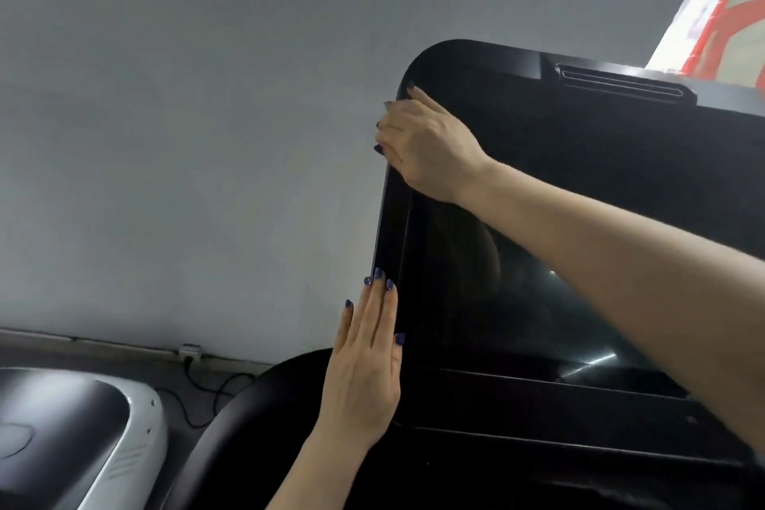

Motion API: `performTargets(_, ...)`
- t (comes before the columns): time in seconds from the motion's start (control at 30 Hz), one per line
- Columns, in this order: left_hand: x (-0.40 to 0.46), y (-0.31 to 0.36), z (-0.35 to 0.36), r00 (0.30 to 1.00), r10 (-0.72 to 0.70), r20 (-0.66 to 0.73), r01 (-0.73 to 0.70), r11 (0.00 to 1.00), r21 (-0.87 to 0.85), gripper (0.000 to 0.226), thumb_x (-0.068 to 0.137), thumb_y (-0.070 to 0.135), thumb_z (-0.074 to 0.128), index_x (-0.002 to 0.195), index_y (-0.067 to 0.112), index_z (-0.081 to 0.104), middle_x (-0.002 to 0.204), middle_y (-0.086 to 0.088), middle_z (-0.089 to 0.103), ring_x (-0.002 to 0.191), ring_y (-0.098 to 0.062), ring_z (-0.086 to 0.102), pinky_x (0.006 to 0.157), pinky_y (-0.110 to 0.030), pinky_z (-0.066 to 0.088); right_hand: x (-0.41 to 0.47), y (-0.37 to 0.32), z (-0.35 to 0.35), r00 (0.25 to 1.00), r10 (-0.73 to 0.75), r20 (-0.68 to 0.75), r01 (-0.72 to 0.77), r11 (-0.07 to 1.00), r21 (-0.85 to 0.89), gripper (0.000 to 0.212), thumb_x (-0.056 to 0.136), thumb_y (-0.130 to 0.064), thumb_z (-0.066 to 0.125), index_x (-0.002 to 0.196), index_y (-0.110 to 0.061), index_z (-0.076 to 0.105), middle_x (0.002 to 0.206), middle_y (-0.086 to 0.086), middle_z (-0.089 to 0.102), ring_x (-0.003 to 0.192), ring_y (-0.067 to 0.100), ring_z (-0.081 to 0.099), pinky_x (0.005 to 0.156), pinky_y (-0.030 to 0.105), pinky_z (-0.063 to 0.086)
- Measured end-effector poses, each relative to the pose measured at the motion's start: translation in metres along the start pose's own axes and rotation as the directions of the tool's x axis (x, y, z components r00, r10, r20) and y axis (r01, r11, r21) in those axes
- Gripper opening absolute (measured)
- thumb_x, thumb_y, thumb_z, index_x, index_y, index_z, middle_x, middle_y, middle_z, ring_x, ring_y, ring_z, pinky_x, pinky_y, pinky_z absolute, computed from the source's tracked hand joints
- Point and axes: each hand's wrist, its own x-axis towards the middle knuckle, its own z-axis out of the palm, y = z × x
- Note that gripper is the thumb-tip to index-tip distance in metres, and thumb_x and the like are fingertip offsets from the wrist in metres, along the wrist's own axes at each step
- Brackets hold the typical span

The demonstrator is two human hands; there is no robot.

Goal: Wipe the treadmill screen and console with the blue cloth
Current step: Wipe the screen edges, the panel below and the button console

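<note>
The treadmill screen [538,261] is a large black glossy panel that fills the right half of the head view, tilted, with a vent slot along its top. My right hand [422,145] reaches across it from the right, and its fingers curl round the upper left edge of the screen. My left hand [368,369] lies flat against the lower left edge, fingers straight and together, holding nothing. The black console [538,418] runs below the screen. No blue cloth is in view.
A grey wall [186,116] stands behind. A white and black machine cover [82,426] sits at the lower left, with a wall socket and black cable [194,369] beside it. A curved black handlebar [232,418] rises at the bottom centre. A red-patterned panel [720,0] shows top right.
</note>
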Motion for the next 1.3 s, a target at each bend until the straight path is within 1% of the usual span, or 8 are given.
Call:
performTargets(0.07, -0.014, 0.000, 0.002, 1.000, -0.011, 0.015, 0.011, 1.000, 0.015, 0.059, 0.103, 0.025, 0.028, 0.158, 0.009, 0.012, 0.166, -0.007, 0.017, 0.153, -0.019, 0.014, 0.123, -0.039, 0.010, -0.013, -0.026, 0.009, 0.997, 0.065, -0.032, -0.064, 0.998, 0.025, 0.043, 0.098, -0.029, 0.037, 0.097, -0.006, 0.074, 0.102, 0.006, 0.071, 0.119, 0.027, 0.057, 0.119, 0.038, 0.016)
performTargets(0.27, -0.044, 0.003, 0.002, 0.997, -0.044, 0.067, 0.040, 0.997, 0.059, 0.063, 0.101, 0.022, 0.028, 0.159, 0.010, 0.006, 0.166, -0.006, 0.013, 0.153, -0.018, 0.012, 0.120, -0.042, 0.023, -0.034, -0.022, 0.001, 0.970, -0.227, 0.084, 0.228, 0.974, -0.002, 0.051, 0.101, -0.034, 0.026, 0.102, -0.013, 0.072, 0.108, 0.003, 0.068, 0.117, 0.024, 0.057, 0.121, 0.038, 0.012)
performTargets(0.5, -0.073, 0.005, 0.000, 0.990, -0.063, 0.126, 0.053, 0.996, 0.077, 0.061, 0.102, 0.020, 0.028, 0.158, 0.009, 0.008, 0.167, -0.007, 0.013, 0.153, -0.020, 0.015, 0.119, -0.044, 0.030, -0.039, -0.049, 0.012, 0.998, 0.065, 0.025, -0.066, 0.998, 0.019, 0.043, 0.101, -0.029, 0.035, 0.111, -0.006, 0.070, 0.119, 0.007, 0.066, 0.131, 0.028, 0.047, 0.122, 0.042, 0.009)
performTargets(0.77, -0.099, 0.004, -0.004, 0.969, -0.080, 0.235, 0.066, 0.996, 0.067, 0.062, 0.102, 0.020, 0.025, 0.159, 0.010, 0.002, 0.168, -0.003, -0.001, 0.154, -0.015, 0.005, 0.123, -0.043, 0.022, -0.067, -0.058, 0.010, 0.962, -0.234, 0.142, 0.235, 0.972, 0.010, 0.046, 0.103, -0.035, 0.029, 0.123, -0.013, 0.064, 0.126, 0.003, 0.063, 0.134, 0.024, 0.045, 0.121, 0.039, -0.003)
performTargets(0.87, -0.105, 0.004, -0.006, 0.965, -0.088, 0.246, 0.072, 0.995, 0.070, 0.061, 0.103, 0.021, 0.025, 0.159, 0.010, 0.005, 0.168, -0.003, -0.001, 0.154, -0.014, 0.005, 0.123, -0.042, 0.020, -0.056, -0.055, 0.003, 0.984, -0.079, 0.159, 0.086, 0.996, -0.039, 0.041, 0.104, -0.032, 0.035, 0.133, -0.012, 0.054, 0.133, 0.005, 0.058, 0.136, 0.023, 0.042, 0.121, 0.043, -0.005)
performTargets(1.0, -0.112, 0.005, -0.003, 0.966, -0.110, 0.235, 0.091, 0.992, 0.088, 0.058, 0.103, 0.021, 0.022, 0.159, 0.008, 0.007, 0.168, -0.004, 0.003, 0.154, -0.016, 0.007, 0.123, -0.040, 0.019, -0.068, -0.088, 0.016, 0.995, 0.069, 0.067, -0.075, 0.994, 0.078, 0.036, 0.101, -0.023, 0.038, 0.115, 0.001, 0.061, 0.118, 0.016, 0.062, 0.131, 0.035, 0.045, 0.122, 0.047, 0.009)
performTargets(1.13, -0.125, 0.011, 0.000, 0.955, -0.168, 0.244, 0.146, 0.983, 0.107, 0.062, 0.103, 0.017, 0.030, 0.158, 0.008, 0.004, 0.168, -0.005, -0.001, 0.154, -0.016, 0.003, 0.124, -0.039, 0.015, -0.093, -0.113, 0.024, 0.999, -0.025, 0.043, 0.021, 0.996, 0.083, 0.047, 0.098, -0.024, 0.026, 0.107, 0.000, 0.066, 0.112, 0.016, 0.064, 0.127, 0.035, 0.049, 0.120, 0.044, 0.012)
performTargets(1.3, -0.140, 0.021, -0.002, 0.931, -0.230, 0.283, 0.197, 0.970, 0.139, 0.062, 0.104, 0.018, 0.028, 0.158, 0.009, 0.000, 0.167, -0.003, -0.010, 0.154, -0.014, -0.003, 0.125, -0.036, 0.008, -0.119, -0.121, 0.028, 0.937, -0.335, 0.102, 0.320, 0.937, 0.140, 0.042, 0.099, -0.023, 0.031, 0.107, -0.004, 0.068, 0.112, 0.012, 0.066, 0.124, 0.033, 0.053, 0.122, 0.047, 0.017)
